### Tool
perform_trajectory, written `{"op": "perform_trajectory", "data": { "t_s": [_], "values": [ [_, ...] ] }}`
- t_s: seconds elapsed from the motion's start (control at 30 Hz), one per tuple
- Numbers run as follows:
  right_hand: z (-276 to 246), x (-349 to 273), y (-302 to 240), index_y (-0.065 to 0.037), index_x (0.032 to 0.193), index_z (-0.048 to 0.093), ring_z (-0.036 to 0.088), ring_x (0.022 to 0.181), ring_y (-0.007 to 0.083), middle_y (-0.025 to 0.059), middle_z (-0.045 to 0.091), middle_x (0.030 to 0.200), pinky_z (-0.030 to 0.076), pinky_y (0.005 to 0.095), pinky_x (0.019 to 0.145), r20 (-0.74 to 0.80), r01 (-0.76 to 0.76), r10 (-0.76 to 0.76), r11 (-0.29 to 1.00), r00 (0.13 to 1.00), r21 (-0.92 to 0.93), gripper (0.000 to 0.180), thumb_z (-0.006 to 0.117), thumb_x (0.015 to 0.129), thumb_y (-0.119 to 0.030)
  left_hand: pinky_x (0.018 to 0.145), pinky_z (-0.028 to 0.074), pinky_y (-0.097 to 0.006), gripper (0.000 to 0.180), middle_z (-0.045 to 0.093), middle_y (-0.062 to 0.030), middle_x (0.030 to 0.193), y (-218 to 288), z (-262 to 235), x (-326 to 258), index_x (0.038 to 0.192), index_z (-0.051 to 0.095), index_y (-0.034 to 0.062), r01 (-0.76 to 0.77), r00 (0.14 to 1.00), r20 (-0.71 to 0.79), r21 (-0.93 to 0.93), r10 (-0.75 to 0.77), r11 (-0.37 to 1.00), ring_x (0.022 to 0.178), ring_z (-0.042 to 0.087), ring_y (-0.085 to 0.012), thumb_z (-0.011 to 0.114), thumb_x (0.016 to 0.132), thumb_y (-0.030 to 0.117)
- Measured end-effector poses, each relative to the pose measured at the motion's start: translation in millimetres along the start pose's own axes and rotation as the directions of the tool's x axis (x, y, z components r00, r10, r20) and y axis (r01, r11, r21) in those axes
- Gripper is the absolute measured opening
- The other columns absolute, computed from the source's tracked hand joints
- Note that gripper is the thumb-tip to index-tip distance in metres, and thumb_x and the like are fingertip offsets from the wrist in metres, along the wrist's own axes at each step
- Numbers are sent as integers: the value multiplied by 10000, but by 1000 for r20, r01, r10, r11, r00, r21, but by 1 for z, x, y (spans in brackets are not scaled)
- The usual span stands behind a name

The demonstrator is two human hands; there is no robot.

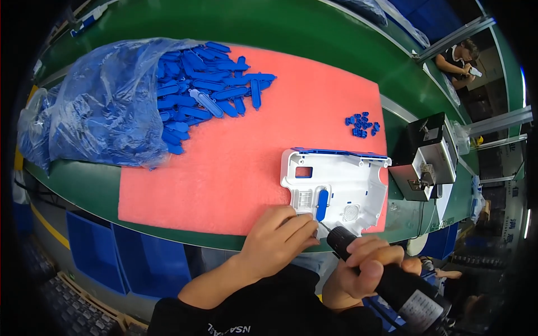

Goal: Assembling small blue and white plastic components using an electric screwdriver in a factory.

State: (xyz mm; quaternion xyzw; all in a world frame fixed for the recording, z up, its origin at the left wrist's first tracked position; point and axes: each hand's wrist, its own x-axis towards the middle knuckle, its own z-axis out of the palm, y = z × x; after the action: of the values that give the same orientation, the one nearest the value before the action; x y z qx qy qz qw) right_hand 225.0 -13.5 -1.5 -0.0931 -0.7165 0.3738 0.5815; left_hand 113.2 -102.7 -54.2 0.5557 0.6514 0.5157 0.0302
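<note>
A white plastic housing lies inner side up at the near right of the pink foam mat. Set inside it is an oblong blue plastic piece. My right hand is wrapped round a black electric screwdriver, tilted so that its thin bit points at the near end of the blue piece. Whether the bit touches a screw is too small to tell. My left hand has its fingers bent and pressed together at the housing's near edge, gripping it beside the bit; its fingertips are partly hidden.
A clear bag spills many blue oblong pieces over the mat's far left. Small blue parts lie at the far right. A black-and-silver machine stands right of the mat. Blue bins sit below the bench; another person works beyond.
</note>
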Motion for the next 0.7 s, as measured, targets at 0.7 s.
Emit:
{"op": "perform_trajectory", "data": {
  "t_s": [0.7],
  "values": [
    [-101, 94, 8, 26, 1312, 306, 537, 565, 127, 70, 556, 819, 452, 261, 558, -403, -270, 241, 963, 883, -16, 555, 595, 846, -57, 664, 396, -310, 276, 563, -47, 920, 17, -1, 25, 978, 596, 65, -441, 884, 375, 465, 281, 768, 735, 505, -182, 659, 744, 199]
  ]
}}
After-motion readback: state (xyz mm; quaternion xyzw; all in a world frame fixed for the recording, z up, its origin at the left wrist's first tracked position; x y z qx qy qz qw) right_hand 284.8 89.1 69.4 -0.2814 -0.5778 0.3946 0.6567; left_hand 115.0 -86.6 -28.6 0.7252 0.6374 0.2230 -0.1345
